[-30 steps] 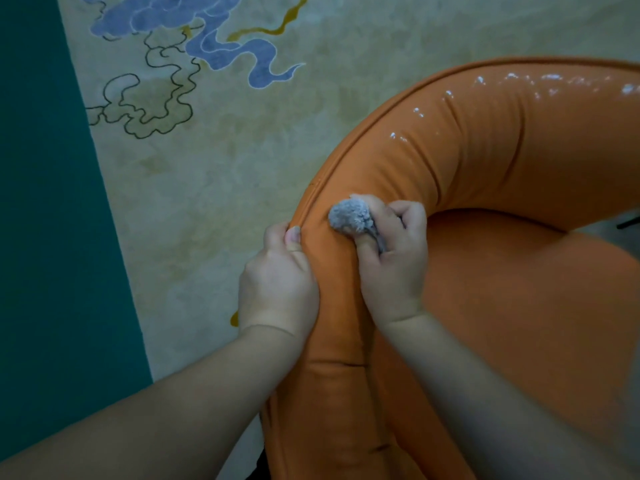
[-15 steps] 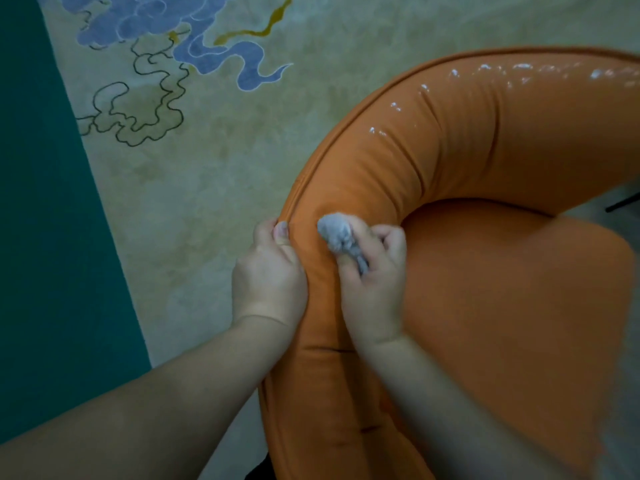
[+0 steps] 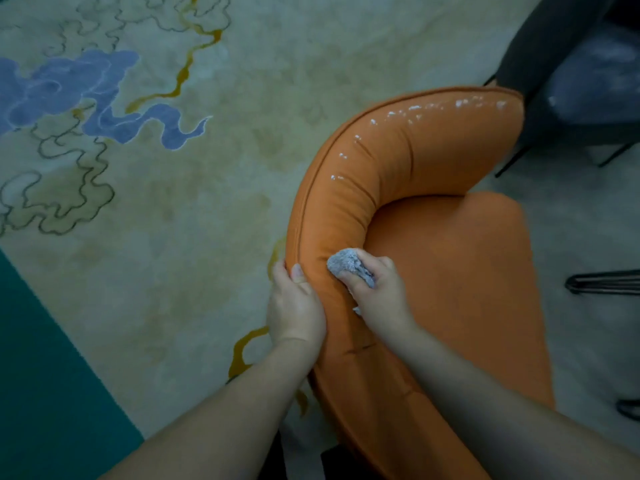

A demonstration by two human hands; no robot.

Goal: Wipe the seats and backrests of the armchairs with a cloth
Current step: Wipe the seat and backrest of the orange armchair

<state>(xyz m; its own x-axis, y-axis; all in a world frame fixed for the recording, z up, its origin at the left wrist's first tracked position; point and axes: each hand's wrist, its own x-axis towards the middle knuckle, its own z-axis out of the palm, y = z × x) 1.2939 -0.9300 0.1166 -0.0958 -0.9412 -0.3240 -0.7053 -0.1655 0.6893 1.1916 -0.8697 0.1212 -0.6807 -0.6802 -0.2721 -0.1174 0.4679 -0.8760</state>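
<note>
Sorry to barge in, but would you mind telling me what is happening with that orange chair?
A person is wiping the orange armchair. The right hand grips a bunched grey cloth against the inner side of the curved backrest, while the left hand holds its outer edge. Shiny wet-looking spots show along the backrest's top.

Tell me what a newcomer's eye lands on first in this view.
First the bright orange armchair filling the right half, white glints along the top of its curved backrest. Next, at centre, the right hand with its grip on a bunched grey cloth pressed against the backrest's inner curve, while the left hand grips the outer edge. To the left lies a pale rug with blue cloud shapes.
</note>
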